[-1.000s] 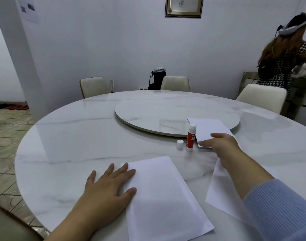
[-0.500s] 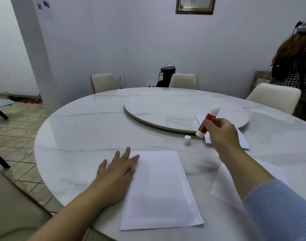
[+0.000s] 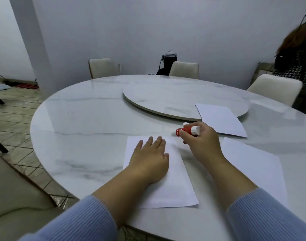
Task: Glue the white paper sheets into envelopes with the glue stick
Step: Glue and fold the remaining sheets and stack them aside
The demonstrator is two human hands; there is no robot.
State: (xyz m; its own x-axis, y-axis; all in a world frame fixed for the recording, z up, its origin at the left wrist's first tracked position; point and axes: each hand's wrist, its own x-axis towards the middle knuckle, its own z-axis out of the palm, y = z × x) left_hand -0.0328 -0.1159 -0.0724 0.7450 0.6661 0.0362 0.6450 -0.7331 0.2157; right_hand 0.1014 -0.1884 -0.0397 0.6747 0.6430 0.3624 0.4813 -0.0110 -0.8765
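A white paper sheet (image 3: 176, 185) lies in front of me on the round marble table (image 3: 82, 129). My left hand (image 3: 150, 160) presses flat on the sheet's upper left part, fingers spread. My right hand (image 3: 200, 143) grips the red and white glue stick (image 3: 187, 130), held almost level with its uncapped end pointing left, just above the sheet's top right corner. The small white cap (image 3: 185, 124) peeks out on the table behind the stick. A second sheet (image 3: 253, 167) lies to the right, a third (image 3: 220, 120) further back.
A raised marble turntable (image 3: 166, 96) fills the table's centre; the far sheet overlaps its rim. Cream chairs (image 3: 103, 67) ring the table. A person with a headset (image 3: 298, 54) stands at the far right. A black device (image 3: 167, 64) sits by the wall.
My right hand lifted the glue stick off the table near its cap and brought it down and toward me to the sheet's top corner. My left hand slid further onto the sheet.
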